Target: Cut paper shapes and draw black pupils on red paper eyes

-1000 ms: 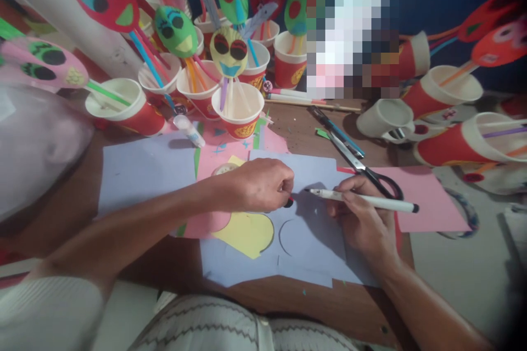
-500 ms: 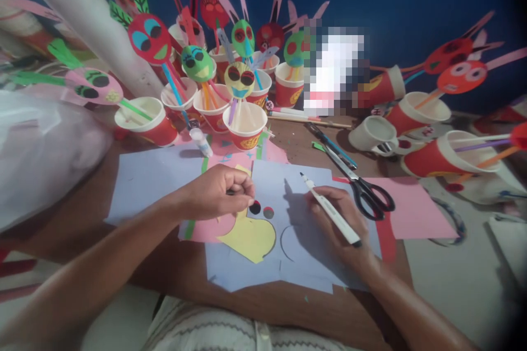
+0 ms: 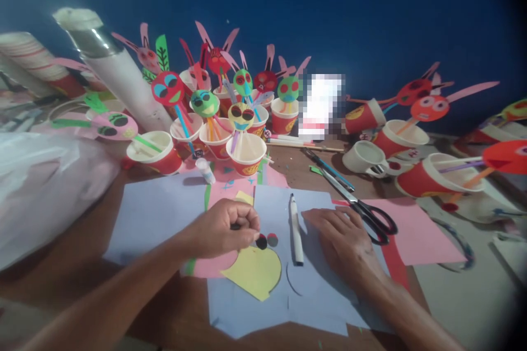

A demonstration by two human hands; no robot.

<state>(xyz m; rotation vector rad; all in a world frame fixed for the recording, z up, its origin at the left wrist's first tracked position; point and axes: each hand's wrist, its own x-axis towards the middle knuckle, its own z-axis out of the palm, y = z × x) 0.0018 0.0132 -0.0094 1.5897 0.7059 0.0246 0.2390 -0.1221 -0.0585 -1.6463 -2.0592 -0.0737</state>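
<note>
My left hand is closed above the papers, fingers curled, with a small dark piece showing between them that I cannot make out. Just beyond its fingertips lie two small dark discs with red edges, a black disc and a greyer disc. Below them is a yellow paper cutout with a curved outline. A white marker with a dark tip rests on the blue paper, near a drawn arc. To its right, my right hand lies with fingers extended, holding nothing.
Black-handled scissors lie right of my right hand, near pink paper. Behind stand several red paper cups with paper bug faces on straws. A glue stick, a white mug and a plastic bag surround the papers.
My right hand has let go of the marker, which now lies on the blue paper, and its fingers have flattened. My left hand stays closed. The camera view has tilted up.
</note>
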